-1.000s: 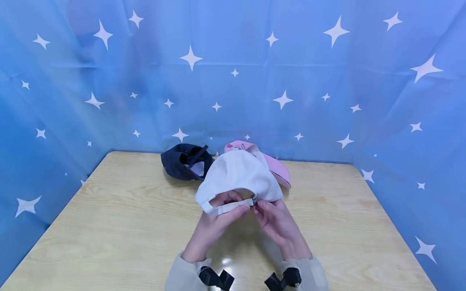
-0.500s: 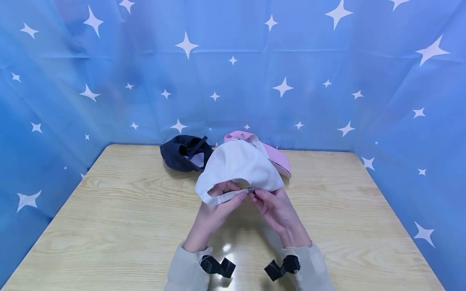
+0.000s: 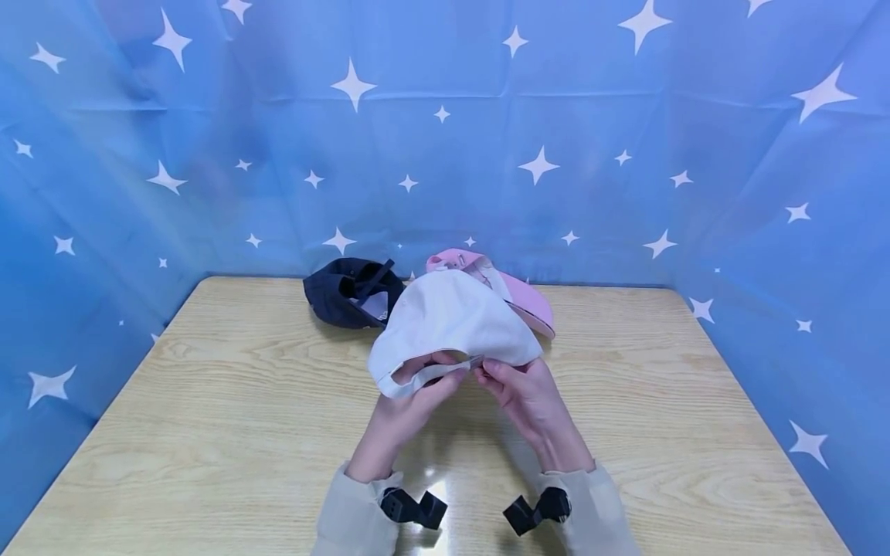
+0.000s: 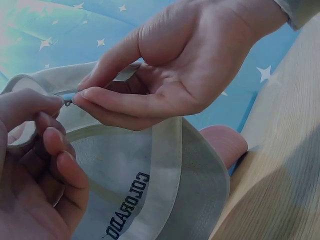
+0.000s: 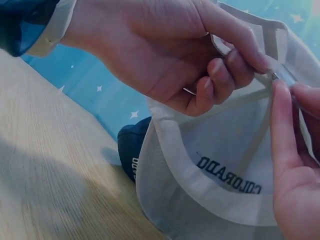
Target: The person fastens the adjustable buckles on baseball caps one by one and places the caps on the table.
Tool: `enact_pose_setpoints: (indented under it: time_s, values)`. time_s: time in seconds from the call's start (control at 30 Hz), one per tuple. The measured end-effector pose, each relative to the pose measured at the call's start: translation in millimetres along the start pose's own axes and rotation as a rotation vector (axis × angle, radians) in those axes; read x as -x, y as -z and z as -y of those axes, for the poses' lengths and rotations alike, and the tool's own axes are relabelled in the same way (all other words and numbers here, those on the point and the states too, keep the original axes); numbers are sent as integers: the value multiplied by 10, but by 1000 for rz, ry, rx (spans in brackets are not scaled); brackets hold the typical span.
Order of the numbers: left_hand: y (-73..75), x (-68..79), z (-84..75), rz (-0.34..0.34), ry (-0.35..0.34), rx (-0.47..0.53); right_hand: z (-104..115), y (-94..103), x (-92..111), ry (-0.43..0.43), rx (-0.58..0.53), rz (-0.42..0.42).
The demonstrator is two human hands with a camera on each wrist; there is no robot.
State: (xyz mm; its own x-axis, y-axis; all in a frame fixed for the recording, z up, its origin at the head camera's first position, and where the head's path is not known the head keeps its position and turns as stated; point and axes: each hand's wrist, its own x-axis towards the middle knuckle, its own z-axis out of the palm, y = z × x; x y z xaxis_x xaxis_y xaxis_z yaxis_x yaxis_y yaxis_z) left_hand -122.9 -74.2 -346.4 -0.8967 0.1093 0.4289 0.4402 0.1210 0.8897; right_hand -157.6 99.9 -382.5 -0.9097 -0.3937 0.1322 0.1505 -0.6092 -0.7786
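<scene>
A white baseball cap (image 3: 452, 313) is held up over the table, its back opening toward me. My left hand (image 3: 403, 413) pinches the cap's adjuster strap (image 3: 427, 376) between thumb and finger. Against it, my right hand (image 3: 531, 409) pinches the strap's other side near a small metal buckle (image 4: 68, 102). The fingertips of both hands nearly meet there, and they partly hide the buckle. Inside the crown, dark COLORADO lettering (image 4: 129, 206) is seen in the left wrist view.
Behind the white cap lie a navy cap (image 3: 341, 297) on the left and a pink cap (image 3: 528, 301) on the right, both partly covered. The wooden table (image 3: 208, 417) ends at a blue star-patterned curtain (image 3: 445, 154).
The head view has tilted down slightly. The strap's right end has angled upward toward my right thumb, and the strap now bows more. Both hands keep their pinch on it.
</scene>
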Motion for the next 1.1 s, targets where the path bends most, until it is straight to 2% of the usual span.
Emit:
enact_pose_setpoints:
  time_s: [0.1,0.23,0.37,0.47,0.53,0.63,0.73,0.9,1.0,1.1]
  values:
    - [-6,1,5,19,49,61,9,-14,6,6,43,-22]
    - [-17,14,9,12,127,112,3,-50,18,24,126,-55]
    - [-39,44,45,24,168,164,-20,-63,67,44,221,-72]
    - [-40,49,111,45,153,183,-37,-58,91,55,220,-29]
    - [-30,30,167,51,141,186,-42,-56,75,61,185,13]
    - [-7,-13,171,51,124,190,-33,-55,27,75,129,71]
    - [0,-39,96,58,112,216,-17,-48,3,75,108,79]
    - [-14,-33,1,102,165,237,-14,-33,14,55,146,61]
    - [-37,-21,-2,112,192,264,-22,-33,27,49,166,46]
    - [-70,-6,34,106,177,306,-33,-34,44,35,164,12]
